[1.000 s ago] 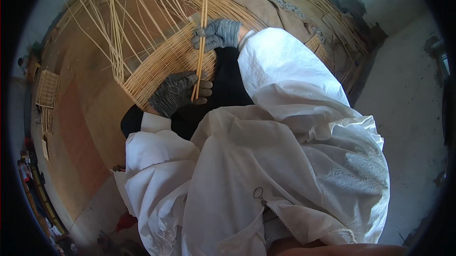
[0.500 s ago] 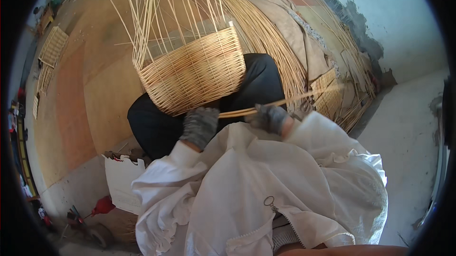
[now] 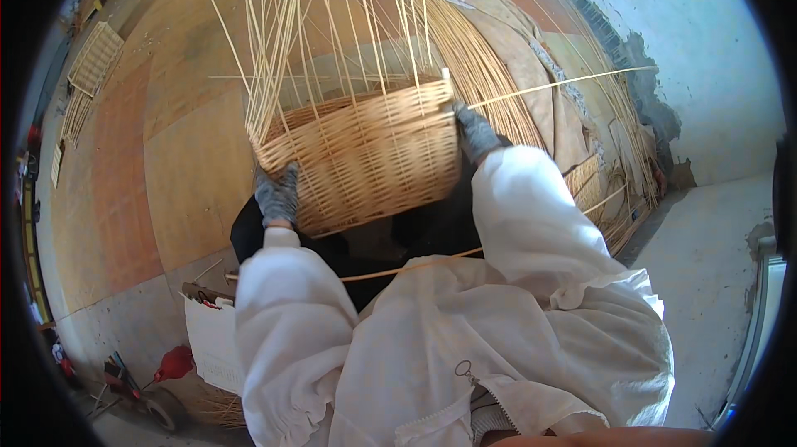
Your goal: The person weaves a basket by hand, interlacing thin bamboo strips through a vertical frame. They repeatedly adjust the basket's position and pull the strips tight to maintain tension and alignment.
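A half-woven wicker basket (image 3: 374, 156) is tilted over my dark-trousered lap, its long upright stakes (image 3: 282, 40) fanning out away from me. Gloved in grey, my left hand (image 3: 278, 194) is closed on the basket's left side, thumb on the woven front. At the right end my right hand (image 3: 476, 131), in a matching glove, grips the basket's edge near its upper corner; part of its fingers is hidden. From beside that hand a thin willow rod (image 3: 564, 87) sticks out to the right. Another rod (image 3: 407, 268) lies across my lap below the basket.
A large bundle of willow rods (image 3: 490, 65) lies beyond the basket to the right, beside brown cloth (image 3: 552, 107). Woven panels (image 3: 95, 57) rest on the floor at far left. A torn white carton (image 3: 212, 331) stands by my left side, and a rough plastered wall (image 3: 697, 73) rises at right.
Both hands have left the rod they held low over my lap and now grip the basket's sides. The basket has shifted right and nearer; a rod stays across my lap.
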